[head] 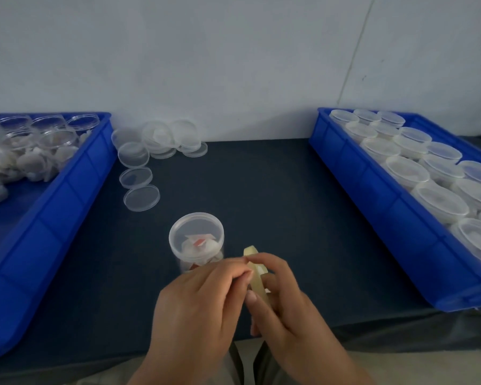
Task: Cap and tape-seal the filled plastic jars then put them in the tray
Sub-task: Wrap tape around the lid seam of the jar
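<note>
Pale wall (pixel 233 51) behind, dark tabletop (pixel 261 190) in front. Far left of the fingers sits a blue tray (pixel 67 195) of uncapped filled jars. Loose lids (pixel 142 196) lie scattered beyond them, also to the left. The capped jar (pixel 196 237) stands upright just beyond the left hand (pixel 195 307), with no tape on it that I can make out. That hand is knuckles-up, fingertips (pixel 243 273) bunched and pinching at the edge of the tape roll (pixel 257 276). The right hand (pixel 286 301) grips the roll on edge, fingers curled round it.

It looks like a hunt for the tape's free end. Best to lift it with a nail, peel slowly so it doesn't split, and keep the roll close to the jar's lid seam.

Well right of the fingers, the second blue tray (pixel 372 218) holds rows of capped jars.
</note>
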Motion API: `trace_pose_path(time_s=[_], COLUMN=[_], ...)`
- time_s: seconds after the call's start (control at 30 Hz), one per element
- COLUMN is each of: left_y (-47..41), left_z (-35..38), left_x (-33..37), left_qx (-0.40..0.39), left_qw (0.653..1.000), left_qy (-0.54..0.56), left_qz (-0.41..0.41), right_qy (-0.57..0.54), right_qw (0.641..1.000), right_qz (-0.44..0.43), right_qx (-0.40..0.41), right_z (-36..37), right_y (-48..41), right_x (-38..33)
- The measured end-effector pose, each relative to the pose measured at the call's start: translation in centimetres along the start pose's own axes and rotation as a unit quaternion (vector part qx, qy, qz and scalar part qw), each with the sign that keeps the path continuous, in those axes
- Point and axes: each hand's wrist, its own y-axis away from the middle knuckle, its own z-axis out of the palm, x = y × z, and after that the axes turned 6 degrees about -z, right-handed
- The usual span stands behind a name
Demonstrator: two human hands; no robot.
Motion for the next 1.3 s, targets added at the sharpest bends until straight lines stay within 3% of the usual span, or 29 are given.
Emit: trace_pose_path(time_s=[0.1,0.3,0.47,0.6,0.73,0.83,0.93,1.3], left_y=[-0.1,0.4,0.4,1.0,2.1,2.3,1.2,-0.8], left_z=[-0.1,0.0,-0.5,0.3,1.7,2.7,3.9,3.5], left_x=[-0.5,-0.7,-1.8,-2.9,-4.9,-6.0,-6.6,-6.4], left_qx=[0.039,0.114,0.151,0.149,0.156,0.104,0.024,-0.044], left_qw=[0.999,0.992,0.988,0.985,0.969,0.947,0.913,0.894], left_qy=[-0.007,0.023,0.039,0.088,0.134,0.158,0.242,0.307], left_qz=[0.023,0.045,-0.020,-0.002,-0.136,-0.258,-0.327,-0.325], right_qy=[0.011,0.142,0.133,0.150,0.191,0.179,0.155,0.127], right_qw=[0.999,0.990,0.990,0.988,0.981,0.983,0.987,0.990], right_qz=[0.027,0.012,-0.006,-0.025,-0.027,-0.027,-0.009,0.036], right_qx=[-0.018,-0.017,-0.047,-0.009,0.004,0.019,0.034,0.046], right_z=[-0.5,-1.5,-2.3,-2.1,-2.4,-2.2,-1.8,-1.9], right_y=[-0.3,-1.1,-1.1,-1.5,-1.9,-2.4,-3.0,-5.0], right_x=[0.1,0.0,-0.1,-0.2,0.3,0.7,1.0,0.5])
